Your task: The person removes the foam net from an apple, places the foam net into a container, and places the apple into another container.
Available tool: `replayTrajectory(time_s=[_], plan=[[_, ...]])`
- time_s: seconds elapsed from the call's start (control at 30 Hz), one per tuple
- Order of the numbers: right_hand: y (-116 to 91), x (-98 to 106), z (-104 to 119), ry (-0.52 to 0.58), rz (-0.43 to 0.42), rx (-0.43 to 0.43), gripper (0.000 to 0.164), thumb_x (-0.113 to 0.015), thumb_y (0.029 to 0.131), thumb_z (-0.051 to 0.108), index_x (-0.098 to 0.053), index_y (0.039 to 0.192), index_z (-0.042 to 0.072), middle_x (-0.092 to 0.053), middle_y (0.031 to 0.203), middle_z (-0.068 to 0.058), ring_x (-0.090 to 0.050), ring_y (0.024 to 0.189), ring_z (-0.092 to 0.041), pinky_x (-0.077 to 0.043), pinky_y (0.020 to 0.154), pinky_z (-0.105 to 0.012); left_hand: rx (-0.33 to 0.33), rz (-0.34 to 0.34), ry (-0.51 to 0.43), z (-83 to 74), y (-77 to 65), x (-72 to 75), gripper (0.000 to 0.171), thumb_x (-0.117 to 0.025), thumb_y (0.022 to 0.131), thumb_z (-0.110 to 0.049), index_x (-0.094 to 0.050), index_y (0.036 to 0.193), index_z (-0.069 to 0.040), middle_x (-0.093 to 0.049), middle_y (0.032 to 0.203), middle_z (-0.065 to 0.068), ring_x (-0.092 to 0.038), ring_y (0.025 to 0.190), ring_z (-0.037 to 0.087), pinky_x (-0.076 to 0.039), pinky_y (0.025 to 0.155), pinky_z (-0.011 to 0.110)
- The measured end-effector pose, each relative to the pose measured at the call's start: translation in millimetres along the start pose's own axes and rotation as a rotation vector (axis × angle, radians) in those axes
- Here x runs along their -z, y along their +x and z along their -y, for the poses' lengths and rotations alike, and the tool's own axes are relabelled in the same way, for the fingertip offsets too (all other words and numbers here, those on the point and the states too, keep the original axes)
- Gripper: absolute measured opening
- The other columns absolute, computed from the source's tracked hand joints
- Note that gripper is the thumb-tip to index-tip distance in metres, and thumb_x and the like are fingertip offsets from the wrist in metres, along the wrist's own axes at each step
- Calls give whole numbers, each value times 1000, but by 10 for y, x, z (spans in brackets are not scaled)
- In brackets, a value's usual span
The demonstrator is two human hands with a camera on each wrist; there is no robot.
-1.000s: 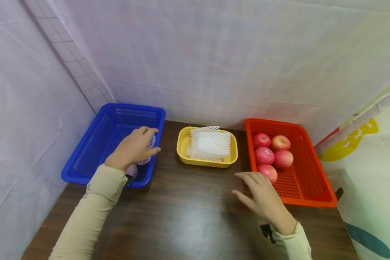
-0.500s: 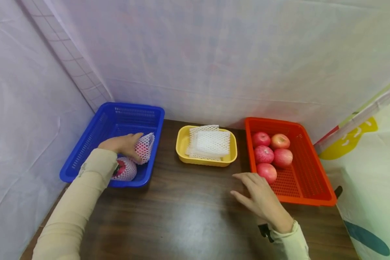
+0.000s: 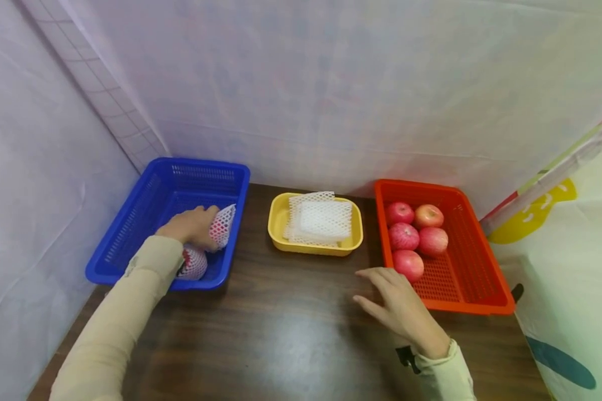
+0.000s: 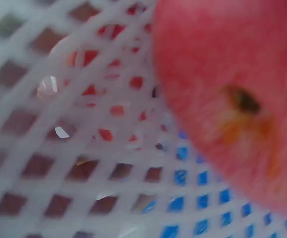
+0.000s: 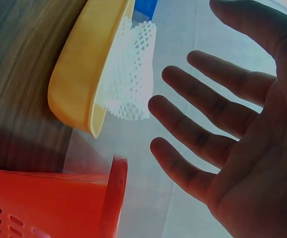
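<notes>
The left grip [image 3: 190, 225] is down inside the blue basket [image 3: 200, 162], fingers curled round the left side of a netted apple [image 3: 223, 227]; the fingertips are hidden. That apple sits close by the right wall, its net tip reaching the rim in view. Whether it touches the wall I cannot tell. A second netted apple [image 3: 194, 264] lies in the near right corner, just under the wrist and partly covered by it. Room inside the basket runs to the left and the far side; on the right the rim hems the hand in.

The right grip [image 3: 398, 303] is open, holding nothing, fingers and thumb spread over the left rim of the red basket [image 3: 466, 307] and the surface [image 3: 291, 312]. From the right wrist, gaps show between all four fingers.

Five bare apples [image 3: 433, 241] cluster along the red basket's left wall, leaving its floor grid showing to the right and front. The yellow tray [image 3: 311, 249] stands between the baskets, with a strip of surface on either side, and white nets [image 3: 326, 220] rise past its far rim. Wood spreads widest in front, between the forearms. A pale cloth [image 3: 321, 100] closes off the back.
</notes>
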State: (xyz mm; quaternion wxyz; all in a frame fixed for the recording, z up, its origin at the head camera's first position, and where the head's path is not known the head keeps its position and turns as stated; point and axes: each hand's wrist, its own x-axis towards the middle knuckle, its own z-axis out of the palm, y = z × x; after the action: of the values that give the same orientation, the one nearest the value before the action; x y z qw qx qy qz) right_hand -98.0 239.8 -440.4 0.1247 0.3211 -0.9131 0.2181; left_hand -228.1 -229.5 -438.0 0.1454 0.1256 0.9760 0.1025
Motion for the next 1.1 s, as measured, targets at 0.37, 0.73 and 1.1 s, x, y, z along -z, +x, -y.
replayTrajectory(time_s=[0.37, 0.73, 1.1], plan=[[14, -8, 25, 25, 9, 2, 46, -80, 83, 30, -66, 120, 8, -68, 113, -3, -61, 105, -24, -47, 91, -44, 16, -139, 113, -244, -258, 436, 93, -82, 68, -40, -42, 141, 2, -54, 123, 33, -52, 110, 54, -44, 85, 69], [12, -3, 26, 27, -1, 4, 45, -80, 83, 30, -66, 121, 9, -67, 114, -1, -61, 104, -22, -48, 90, -43, -121, -318, 191, -854, -606, 675, 88, -79, 65, -42, -46, 136, -1, -58, 108, 27, -57, 93, 46, -50, 72, 60], [-21, -35, 38, 44, -21, 11, 47, -82, 82, 27, -66, 121, 7, -67, 113, -1, -61, 104, -21, -49, 90, -42, -266, -377, 180, -1433, -635, 227, 94, -83, 58, -49, -49, 136, -7, -61, 109, 20, -59, 91, 39, -53, 72, 51]])
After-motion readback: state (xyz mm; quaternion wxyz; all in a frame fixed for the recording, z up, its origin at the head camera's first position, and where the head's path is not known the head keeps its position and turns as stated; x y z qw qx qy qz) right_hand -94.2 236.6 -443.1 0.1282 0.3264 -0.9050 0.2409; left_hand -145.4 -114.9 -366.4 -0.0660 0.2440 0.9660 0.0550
